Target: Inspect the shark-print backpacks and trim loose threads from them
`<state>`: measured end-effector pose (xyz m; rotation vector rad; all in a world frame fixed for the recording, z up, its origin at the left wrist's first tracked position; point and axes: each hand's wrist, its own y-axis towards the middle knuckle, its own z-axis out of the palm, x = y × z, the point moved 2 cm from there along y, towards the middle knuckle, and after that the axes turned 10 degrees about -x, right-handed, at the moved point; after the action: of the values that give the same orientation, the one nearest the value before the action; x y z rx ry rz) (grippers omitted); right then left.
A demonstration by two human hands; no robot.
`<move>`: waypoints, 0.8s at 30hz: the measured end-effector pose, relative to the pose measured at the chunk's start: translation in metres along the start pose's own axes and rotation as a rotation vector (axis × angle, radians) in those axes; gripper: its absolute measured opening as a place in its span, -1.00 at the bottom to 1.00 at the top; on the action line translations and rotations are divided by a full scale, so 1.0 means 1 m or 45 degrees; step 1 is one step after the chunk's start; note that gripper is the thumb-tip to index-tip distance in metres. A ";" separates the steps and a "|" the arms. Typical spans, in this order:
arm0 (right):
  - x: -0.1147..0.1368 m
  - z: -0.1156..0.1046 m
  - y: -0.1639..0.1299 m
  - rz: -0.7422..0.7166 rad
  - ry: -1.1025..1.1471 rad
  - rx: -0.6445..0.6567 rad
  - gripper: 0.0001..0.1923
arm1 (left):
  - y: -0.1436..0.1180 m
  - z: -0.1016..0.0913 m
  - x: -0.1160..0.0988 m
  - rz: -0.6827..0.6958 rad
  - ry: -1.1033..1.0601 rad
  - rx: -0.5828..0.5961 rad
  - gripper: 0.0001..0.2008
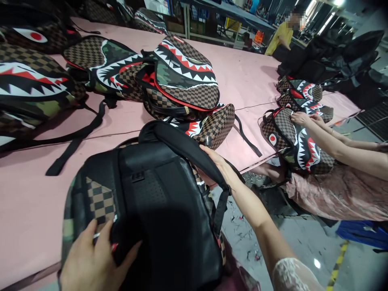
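Left hand (pixel 91 258) grips the lower edge of the black padded checkered backpack (pixel 151 202) on the pink bench (pixel 27 202), right hand (pixel 220 161) closed on its strap; soft, bulky, likely best held by straps

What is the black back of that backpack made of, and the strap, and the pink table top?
The backpack's back panel looks like black faux leather: smooth with a soft sheen, plus a dotted patch that may be mesh padding. The strap under the right hand looks the same, padded and smooth. The table seems covered in matte pink cloth or felt; I can't tell which.
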<state>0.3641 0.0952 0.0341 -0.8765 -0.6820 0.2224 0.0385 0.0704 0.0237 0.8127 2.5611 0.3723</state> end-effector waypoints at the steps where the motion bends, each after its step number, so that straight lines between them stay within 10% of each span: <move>1: 0.000 0.001 -0.001 0.015 0.022 0.011 -0.67 | 0.001 -0.004 -0.003 -0.115 -0.083 -0.088 0.12; 6: 0.003 0.002 -0.006 0.030 0.054 0.024 -0.66 | 0.035 -0.034 0.003 -0.271 -0.278 -0.172 -0.17; 12: 0.001 0.000 -0.010 0.142 -0.024 0.174 -0.54 | 0.122 -0.068 0.057 -0.667 -0.278 -0.292 -0.46; 16: 0.004 -0.003 -0.001 0.173 0.049 0.125 -0.57 | 0.158 -0.057 0.106 -1.126 -0.884 -0.219 -0.59; 24: 0.002 -0.013 0.003 0.182 -0.046 0.083 -0.68 | 0.150 -0.027 0.137 -1.368 -1.537 -0.138 -0.76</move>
<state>0.3736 0.0901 0.0268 -0.8614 -0.6422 0.3873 -0.0029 0.2678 0.0606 -0.3958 1.4470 -0.2717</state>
